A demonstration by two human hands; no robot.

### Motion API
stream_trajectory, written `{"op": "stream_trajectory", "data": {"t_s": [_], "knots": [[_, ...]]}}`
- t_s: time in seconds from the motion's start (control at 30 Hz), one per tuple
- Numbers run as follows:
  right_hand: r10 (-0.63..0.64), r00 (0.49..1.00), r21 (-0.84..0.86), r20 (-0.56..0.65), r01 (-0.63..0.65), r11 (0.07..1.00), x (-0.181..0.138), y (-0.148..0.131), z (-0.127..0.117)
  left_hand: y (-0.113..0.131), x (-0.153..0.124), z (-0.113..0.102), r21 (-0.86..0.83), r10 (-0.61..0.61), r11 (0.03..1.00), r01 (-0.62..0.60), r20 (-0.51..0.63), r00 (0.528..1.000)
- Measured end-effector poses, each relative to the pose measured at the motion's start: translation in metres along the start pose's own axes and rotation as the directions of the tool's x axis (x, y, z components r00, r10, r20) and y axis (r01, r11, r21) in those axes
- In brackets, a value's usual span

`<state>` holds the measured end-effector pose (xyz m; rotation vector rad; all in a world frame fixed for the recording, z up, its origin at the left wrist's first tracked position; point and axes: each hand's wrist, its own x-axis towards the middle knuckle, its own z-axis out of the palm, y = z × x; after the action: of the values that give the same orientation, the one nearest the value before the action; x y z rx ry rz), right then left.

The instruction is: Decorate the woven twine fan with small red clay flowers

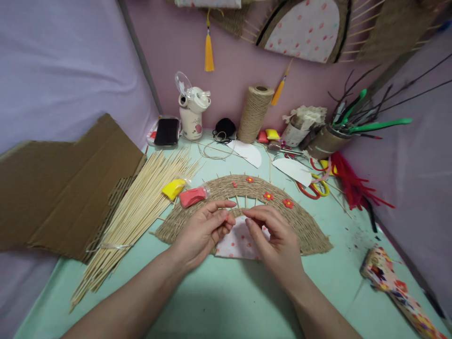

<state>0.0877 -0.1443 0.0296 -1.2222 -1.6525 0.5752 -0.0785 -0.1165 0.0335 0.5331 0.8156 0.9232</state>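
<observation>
bamboo skewers (141, 207) bundled at left on the mint surface (219, 301) | cardboard sheet (67, 188) beside them | twine spool (254, 113) upright at the back wall | white mini fan (192, 110) left of it | red scissors (312, 188) at right | tool cup (326, 141) beyond | patterned fabric piece (395, 287) near right

Four red flowers (268, 196) are counted on one woven fan (303, 221). Two clay packets (183, 193), one twine spool (254, 113), two hands (203, 230) and one cardboard sheet (67, 188) are seen.
</observation>
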Motion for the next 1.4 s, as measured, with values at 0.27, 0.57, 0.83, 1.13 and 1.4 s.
{"op": "stream_trajectory", "data": {"t_s": [0.27, 0.57, 0.83, 1.13, 1.4], "knots": [[-0.006, 1.000, 0.008, 0.000, 0.006, 1.000, 0.000, 0.001, 0.001, -0.001, 0.000, 0.000, -0.052, -0.001, 0.999, -0.001, -0.045, 0.999], [-0.040, 0.997, 0.002, 0.068, 0.040, 0.999, -0.002, -0.002, 0.004, -0.007, -0.001, 0.008, 0.002, 0.065, 0.998, -0.065, -0.091, 0.994], [-0.102, 0.995, -0.060, 0.011, 0.103, 0.993, -0.002, -0.001, 0.008, -0.015, 0.000, 0.007, -0.042, 0.034, 0.999, -0.035, -0.025, 0.999], [-0.402, 0.904, -0.273, 0.143, 0.426, 0.862, -0.012, -0.010, 0.029, 0.003, -0.004, 0.008, -0.521, -0.123, 0.835, 0.178, 0.138, 0.983], [-0.307, 0.885, -0.362, 0.351, 0.430, 0.827, -0.018, -0.011, 0.031, 0.009, -0.004, 0.004, -0.571, -0.087, 0.815, 0.099, 0.048, 0.995]]}}
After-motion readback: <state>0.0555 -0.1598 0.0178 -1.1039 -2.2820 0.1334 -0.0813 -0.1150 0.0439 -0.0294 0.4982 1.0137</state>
